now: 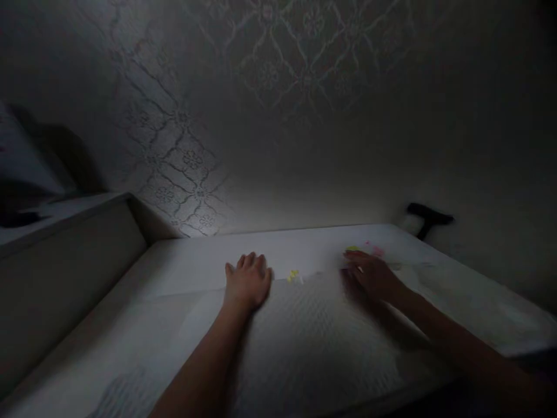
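Observation:
My left hand [248, 281] lies palm down with its fingers spread. It presses on the edge of a pale, textured sheet [313, 325] spread over a white tabletop [195, 255]. Just right of that hand, small yellow pieces [292, 275] rest along the sheet's far edge. My right hand [372, 274] hovers low over the same edge, its fingers bent together. Dim light and blur hide what is between those fingertips. Beyond it lie a yellow-green bit [351, 248] and small pink pieces [378, 251].
A patterned wall [278, 145] rises behind the table. On the left a raised panel with a ledge [87, 209] borders the tabletop. A black T-shaped object [429, 217] stands out beside the table's right edge. The scene is dark.

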`<state>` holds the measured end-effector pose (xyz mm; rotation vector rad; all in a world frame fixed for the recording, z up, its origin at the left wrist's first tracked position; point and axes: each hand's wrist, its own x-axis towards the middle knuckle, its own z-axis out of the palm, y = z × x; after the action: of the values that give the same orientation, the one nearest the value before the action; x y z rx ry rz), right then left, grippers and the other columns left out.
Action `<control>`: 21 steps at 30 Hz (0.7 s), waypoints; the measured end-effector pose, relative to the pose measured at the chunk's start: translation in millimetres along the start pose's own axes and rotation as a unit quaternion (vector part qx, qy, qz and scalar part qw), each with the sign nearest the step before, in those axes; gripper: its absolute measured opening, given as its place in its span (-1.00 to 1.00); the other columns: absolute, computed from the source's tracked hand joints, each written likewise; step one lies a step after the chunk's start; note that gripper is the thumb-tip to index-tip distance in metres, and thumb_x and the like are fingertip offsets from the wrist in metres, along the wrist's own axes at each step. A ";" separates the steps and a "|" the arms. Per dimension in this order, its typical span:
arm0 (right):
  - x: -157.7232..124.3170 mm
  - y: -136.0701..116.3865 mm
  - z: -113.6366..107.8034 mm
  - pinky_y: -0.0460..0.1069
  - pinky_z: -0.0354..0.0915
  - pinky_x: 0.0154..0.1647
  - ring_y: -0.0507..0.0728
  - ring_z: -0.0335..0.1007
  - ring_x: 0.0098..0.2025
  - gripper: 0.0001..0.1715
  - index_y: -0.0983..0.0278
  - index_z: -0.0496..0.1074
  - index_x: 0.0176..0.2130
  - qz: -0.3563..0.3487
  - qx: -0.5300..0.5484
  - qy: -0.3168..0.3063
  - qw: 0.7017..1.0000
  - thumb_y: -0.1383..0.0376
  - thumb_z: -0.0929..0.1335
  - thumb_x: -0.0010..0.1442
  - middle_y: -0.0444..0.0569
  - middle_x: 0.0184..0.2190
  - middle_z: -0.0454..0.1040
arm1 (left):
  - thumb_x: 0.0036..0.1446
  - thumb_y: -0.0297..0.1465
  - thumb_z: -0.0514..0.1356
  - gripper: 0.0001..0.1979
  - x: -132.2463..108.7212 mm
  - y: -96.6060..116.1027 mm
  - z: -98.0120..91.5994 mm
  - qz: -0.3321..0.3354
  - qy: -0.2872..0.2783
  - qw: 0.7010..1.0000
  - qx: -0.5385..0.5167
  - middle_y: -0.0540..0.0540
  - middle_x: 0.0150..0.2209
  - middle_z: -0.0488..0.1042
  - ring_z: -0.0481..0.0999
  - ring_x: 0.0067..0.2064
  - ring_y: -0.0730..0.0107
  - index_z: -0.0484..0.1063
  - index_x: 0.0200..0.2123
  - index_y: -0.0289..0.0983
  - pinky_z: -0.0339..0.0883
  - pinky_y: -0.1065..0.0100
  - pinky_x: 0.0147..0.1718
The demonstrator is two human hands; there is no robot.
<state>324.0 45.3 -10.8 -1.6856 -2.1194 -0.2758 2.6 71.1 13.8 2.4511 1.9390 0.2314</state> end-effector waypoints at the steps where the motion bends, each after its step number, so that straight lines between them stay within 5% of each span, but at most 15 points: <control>1: 1.1 -13.9 0.5 0.21 0.33 0.21 0.29 0.45 0.15 -0.55 0.37 0.52 0.05 -0.023 0.016 0.001 1.000 0.36 0.19 0.31 0.23 0.08 0.53 | 0.37 -0.18 -0.15 -0.48 0.2 -0.1 0.1 -0.001 -0.002 1.000 0.000 -0.26 0.38 0.19 0.13 0.39 0.00 0.24 0.28 -0.19 0.02 -0.26 0.26; 6: 6.0 -91.5 9.9 0.16 0.31 0.26 0.25 0.37 0.22 -0.53 0.39 0.46 0.14 -0.152 0.088 -0.019 0.984 0.29 0.21 0.36 0.21 0.16 0.46 | 0.37 -0.18 -0.15 -0.49 0.3 -0.5 0.4 -0.001 0.003 1.000 0.001 -0.25 0.37 0.21 0.15 0.38 0.01 0.25 0.27 -0.17 0.02 -0.26 0.26; 10: 8.1 -122.7 16.6 0.14 0.32 0.25 0.24 0.34 0.25 -0.52 0.41 0.44 0.16 -0.181 0.096 -0.052 0.977 0.27 0.23 0.36 0.22 0.18 0.44 | 0.37 -0.19 -0.14 -0.50 -0.2 -0.4 1.2 0.000 0.011 1.000 0.005 -0.26 0.37 0.21 0.17 0.38 0.01 0.26 0.27 -0.18 0.04 -0.25 0.26; 16: -5.3 -120.2 6.8 0.14 0.32 0.25 0.24 0.35 0.24 -0.52 0.41 0.44 0.15 -0.162 0.101 -0.065 0.980 0.28 0.24 0.34 0.25 0.19 0.43 | 0.38 -0.19 -0.14 -0.48 0.1 0.0 2.3 0.000 0.011 1.000 0.002 -0.27 0.37 0.20 0.15 0.38 -0.03 0.25 0.28 -0.20 0.03 -0.28 0.25; 21: -36.9 -94.7 -6.1 0.13 0.36 0.22 0.22 0.37 0.22 -0.52 0.33 0.43 0.17 -0.123 0.079 -0.055 0.988 0.28 0.21 0.35 0.19 0.20 0.43 | 0.38 -0.18 -0.14 -0.50 0.4 0.1 1.6 0.000 0.009 1.000 -0.003 -0.26 0.37 0.20 0.16 0.38 -0.01 0.27 0.26 -0.18 0.03 -0.25 0.26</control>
<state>240.6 -13.0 -11.9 -1.3797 -2.3660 -0.0828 3.0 71.6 12.3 2.4535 1.9418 0.2604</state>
